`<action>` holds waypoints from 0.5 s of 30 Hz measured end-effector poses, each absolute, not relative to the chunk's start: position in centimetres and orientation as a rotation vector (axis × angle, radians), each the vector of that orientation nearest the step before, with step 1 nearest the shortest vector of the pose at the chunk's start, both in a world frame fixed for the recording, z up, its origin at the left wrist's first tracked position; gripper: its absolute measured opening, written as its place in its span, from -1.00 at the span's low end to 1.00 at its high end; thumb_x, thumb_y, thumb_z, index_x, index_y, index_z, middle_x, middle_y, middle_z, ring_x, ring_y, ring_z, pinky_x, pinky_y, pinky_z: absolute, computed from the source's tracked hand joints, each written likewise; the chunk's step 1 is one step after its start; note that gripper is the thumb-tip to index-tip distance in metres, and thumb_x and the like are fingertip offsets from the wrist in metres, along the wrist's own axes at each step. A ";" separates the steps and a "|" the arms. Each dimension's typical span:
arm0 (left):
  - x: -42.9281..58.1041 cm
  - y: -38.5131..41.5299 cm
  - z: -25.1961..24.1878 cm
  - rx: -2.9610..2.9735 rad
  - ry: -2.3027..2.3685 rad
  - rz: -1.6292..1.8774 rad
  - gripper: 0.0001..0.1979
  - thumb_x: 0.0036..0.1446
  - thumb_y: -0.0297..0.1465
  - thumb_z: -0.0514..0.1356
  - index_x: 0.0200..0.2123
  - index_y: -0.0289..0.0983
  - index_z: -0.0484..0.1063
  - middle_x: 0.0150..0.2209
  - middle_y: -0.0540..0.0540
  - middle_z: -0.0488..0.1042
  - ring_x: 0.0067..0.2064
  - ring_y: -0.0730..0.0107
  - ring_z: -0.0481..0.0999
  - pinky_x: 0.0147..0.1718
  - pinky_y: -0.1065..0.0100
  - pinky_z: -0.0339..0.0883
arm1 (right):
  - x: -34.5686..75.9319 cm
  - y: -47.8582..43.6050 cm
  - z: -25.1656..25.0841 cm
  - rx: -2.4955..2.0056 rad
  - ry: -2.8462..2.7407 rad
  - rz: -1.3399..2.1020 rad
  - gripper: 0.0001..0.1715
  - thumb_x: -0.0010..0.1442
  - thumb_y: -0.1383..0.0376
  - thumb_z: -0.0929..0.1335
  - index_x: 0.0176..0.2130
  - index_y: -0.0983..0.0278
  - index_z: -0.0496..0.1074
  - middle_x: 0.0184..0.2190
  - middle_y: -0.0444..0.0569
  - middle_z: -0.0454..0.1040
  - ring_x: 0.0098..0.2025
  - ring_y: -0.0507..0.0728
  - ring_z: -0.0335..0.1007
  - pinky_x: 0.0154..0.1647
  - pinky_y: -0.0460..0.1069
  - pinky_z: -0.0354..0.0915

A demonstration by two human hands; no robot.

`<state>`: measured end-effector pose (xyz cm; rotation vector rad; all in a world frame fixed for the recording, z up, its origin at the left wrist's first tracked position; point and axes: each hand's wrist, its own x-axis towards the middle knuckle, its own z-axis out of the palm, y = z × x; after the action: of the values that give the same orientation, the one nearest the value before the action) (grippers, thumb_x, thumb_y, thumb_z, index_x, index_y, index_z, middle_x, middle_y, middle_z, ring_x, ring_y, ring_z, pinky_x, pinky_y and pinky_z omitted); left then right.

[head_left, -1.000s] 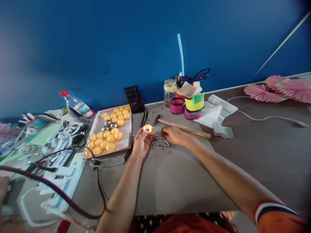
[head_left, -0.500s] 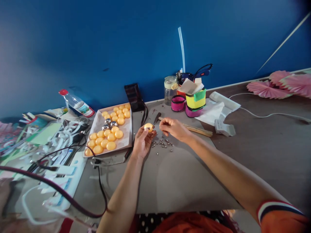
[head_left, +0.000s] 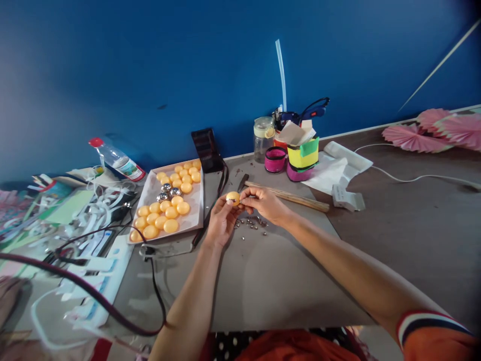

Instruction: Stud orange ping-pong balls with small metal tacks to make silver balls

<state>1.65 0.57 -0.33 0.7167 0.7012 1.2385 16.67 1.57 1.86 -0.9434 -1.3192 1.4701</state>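
A yellow ball [head_left: 233, 198] with a dark mark on its side is held up in the fingers of my left hand [head_left: 221, 220]. My right hand [head_left: 265, 204] is closed in a pinch at the ball's right side; what its fingertips hold is too small to make out. Several small shiny metal pieces [head_left: 252, 223] lie scattered on the grey mat below both hands. Behind the right hand rests a hammer [head_left: 296, 194] with a wooden handle, partly hidden. To the left, a white tray [head_left: 193, 220] carries several yellow balls [head_left: 172, 225] and silver balls [head_left: 175, 192].
A phone [head_left: 207, 150] leans at the wall beside a clear jar [head_left: 263, 140] and a yellow basket [head_left: 302, 156]. Cables, a bottle [head_left: 120, 160] and white strips crowd the left. A small white box [head_left: 347, 197] and pink paper fans [head_left: 415, 138] are on the right.
My right hand has moved left and slightly down, so its fingertips now meet the ball. The ball in my left hand has shifted slightly right.
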 end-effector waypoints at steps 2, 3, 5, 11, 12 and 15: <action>1.7 0.5 -0.4 0.734 0.702 1.236 -0.72 -0.01 -0.36 0.30 -0.21 -0.32 0.40 -0.32 -0.07 0.50 -0.31 0.44 0.51 -0.23 0.36 0.37 | 16.6 1.5 1.8 -0.960 -1.337 1.462 -0.84 0.00 0.25 0.35 -0.41 0.30 0.35 -0.59 -0.21 0.33 -0.57 -0.06 0.19 -0.47 -0.08 0.15; 1.8 0.5 -0.4 0.739 0.704 1.236 -0.72 -0.01 -0.37 0.30 -0.21 -0.32 0.39 -0.32 -0.07 0.50 -0.32 0.44 0.51 -0.23 0.36 0.36 | 16.6 1.5 1.7 -0.971 -1.345 1.455 -0.83 0.01 0.23 0.35 -0.41 0.30 0.35 -0.60 -0.22 0.32 -0.57 -0.05 0.19 -0.46 -0.08 0.15; 1.8 0.5 -0.3 0.744 0.707 1.240 -0.72 -0.02 -0.37 0.30 -0.22 -0.32 0.39 -0.32 -0.06 0.50 -0.33 0.45 0.50 -0.23 0.37 0.36 | 16.6 1.5 1.6 -0.983 -1.362 1.447 -0.81 0.01 0.21 0.34 -0.41 0.30 0.35 -0.62 -0.23 0.30 -0.56 -0.04 0.20 -0.44 -0.07 0.15; 2.0 0.4 -0.2 0.781 0.727 1.262 -0.70 -0.06 -0.35 0.33 -0.24 -0.31 0.39 -0.34 -0.05 0.50 -0.34 0.45 0.50 -0.25 0.37 0.36 | 16.6 1.4 1.8 -1.010 -1.400 1.419 -0.79 0.02 0.19 0.33 -0.41 0.30 0.34 -0.63 -0.23 0.29 -0.55 -0.03 0.20 -0.42 -0.07 0.15; 2.1 0.4 -0.2 0.794 0.730 1.264 -0.70 -0.07 -0.34 0.33 -0.25 -0.31 0.38 -0.34 -0.05 0.50 -0.34 0.44 0.50 -0.25 0.36 0.36 | 16.6 1.3 1.9 -1.017 -1.400 1.415 -0.79 0.02 0.18 0.33 -0.41 0.30 0.33 -0.63 -0.22 0.29 -0.55 -0.03 0.20 -0.42 -0.07 0.15; 2.1 0.3 -0.3 0.825 0.745 1.267 -0.69 -0.07 -0.32 0.34 -0.26 -0.30 0.38 -0.34 -0.04 0.50 -0.36 0.44 0.50 -0.26 0.33 0.36 | 16.6 1.2 2.0 -1.035 -1.411 1.409 -0.79 0.02 0.18 0.33 -0.42 0.30 0.33 -0.64 -0.22 0.29 -0.55 -0.02 0.21 -0.43 -0.07 0.14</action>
<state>2.14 0.34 -0.26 0.8247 0.7449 1.2670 16.56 1.23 1.98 -1.0354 -1.4111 1.4094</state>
